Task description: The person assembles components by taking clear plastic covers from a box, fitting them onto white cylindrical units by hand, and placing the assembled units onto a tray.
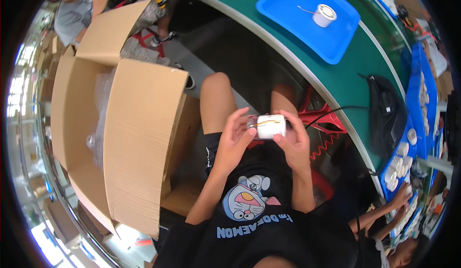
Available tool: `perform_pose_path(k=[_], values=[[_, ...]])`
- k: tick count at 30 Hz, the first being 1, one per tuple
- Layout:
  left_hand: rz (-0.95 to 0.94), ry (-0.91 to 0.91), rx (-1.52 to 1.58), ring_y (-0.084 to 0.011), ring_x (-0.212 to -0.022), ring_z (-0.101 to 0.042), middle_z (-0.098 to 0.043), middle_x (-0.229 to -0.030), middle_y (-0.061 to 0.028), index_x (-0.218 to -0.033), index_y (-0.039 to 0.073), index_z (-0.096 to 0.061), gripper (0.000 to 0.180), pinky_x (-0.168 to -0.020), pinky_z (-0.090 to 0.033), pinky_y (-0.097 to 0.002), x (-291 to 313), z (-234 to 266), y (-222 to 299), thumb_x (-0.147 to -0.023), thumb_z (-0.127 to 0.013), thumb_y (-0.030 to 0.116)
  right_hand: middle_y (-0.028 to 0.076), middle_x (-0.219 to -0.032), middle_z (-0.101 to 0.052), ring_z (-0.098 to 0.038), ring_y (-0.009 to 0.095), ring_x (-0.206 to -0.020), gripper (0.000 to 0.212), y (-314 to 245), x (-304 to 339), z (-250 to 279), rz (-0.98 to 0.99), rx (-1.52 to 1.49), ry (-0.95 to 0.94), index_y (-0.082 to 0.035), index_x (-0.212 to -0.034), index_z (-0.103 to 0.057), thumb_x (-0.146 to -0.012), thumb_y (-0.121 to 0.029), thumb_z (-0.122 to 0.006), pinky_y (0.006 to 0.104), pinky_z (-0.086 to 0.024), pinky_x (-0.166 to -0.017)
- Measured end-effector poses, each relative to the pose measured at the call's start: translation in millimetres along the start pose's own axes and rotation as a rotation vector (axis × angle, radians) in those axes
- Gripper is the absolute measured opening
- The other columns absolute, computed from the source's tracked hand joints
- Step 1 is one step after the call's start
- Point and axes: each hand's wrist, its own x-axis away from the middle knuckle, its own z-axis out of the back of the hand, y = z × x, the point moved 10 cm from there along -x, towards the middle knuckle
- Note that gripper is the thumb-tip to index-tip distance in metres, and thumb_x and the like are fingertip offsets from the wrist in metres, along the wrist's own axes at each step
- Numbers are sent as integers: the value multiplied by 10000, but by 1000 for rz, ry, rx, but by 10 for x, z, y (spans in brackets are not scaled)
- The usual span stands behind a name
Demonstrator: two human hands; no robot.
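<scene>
Over my lap, a white cylindrical part (272,127) with thin yellow and dark wires along its side lies between my two hands. Something clear and shiny, apparently plastic wrapping, shows around its ends. My left hand (234,138) closes on the left end, thumb toward the wires. On the right end, my right hand (295,142) grips with its thumb against the lower edge. A similar white round part (324,15), with a thin wire trailing left, sits in a blue tray (295,30) on the green table (367,61).
At my left stands a large open cardboard box (139,143) with clear bubble wrap (98,124) inside. Right of me are a black bag (385,116), blue trays with several white parts (397,164), and a co-worker's hands (402,196). Another person (77,16) is beyond the box.
</scene>
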Motion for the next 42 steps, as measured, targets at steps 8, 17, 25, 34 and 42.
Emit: perform_pose_path(k=[8, 17, 25, 34, 42], values=[[149, -267, -495, -157, -1054, -592, -624, -1103, -91, -1166, -15, -571, 201, -936, -470, -287, -56, 1, -282, -980, -570, 61, 100, -1260, -561, -553, 192, -1164, 464, 269, 12, 214, -22, 194, -61, -31, -1329, -532, -896, -96, -684, 332, -470, -985], [446, -513, -363, -175, -958, -598, -608, -1070, -93, -1147, -6, -551, 238, -839, -516, -295, -241, 142, -1289, -1004, -554, 185, 209, -1167, -614, -601, 343, -1091, 514, 317, 150, 604, 26, 576, -81, 7, -1275, -556, -875, -291, -683, 385, -477, -938], [479, -535, -475, -238, -1042, -590, -584, -1130, -110, -1167, 47, -522, 262, -892, -508, -366, -282, -320, -1140, -1007, -566, 250, 158, -1240, -600, -558, 286, -1183, 502, 67, 289, 808, 3, 616, 83, 7, -1293, -550, -889, -263, -675, 368, -436, -1007], [263, -71, -389, -279, -1012, -529, -549, -1118, -113, -1213, 63, -516, 399, -856, -458, -427, -381, 26, -1000, -992, -558, 393, 128, -1207, -625, -599, 212, -1110, 488, 645, -77, 703, -78, 298, 97, -21, -1299, -549, -929, -318, -663, 330, -497, -919], [202, -149, -439, -302, -1158, -531, -537, -1276, -165, -1310, 48, -501, 443, -933, -462, -415, -331, -22, -563, -1002, -535, 364, 99, -1188, -642, -614, 192, -1068, 482, 701, -230, 368, -72, 228, 118, -37, -1285, -573, -925, -344, -664, 318, -506, -901]])
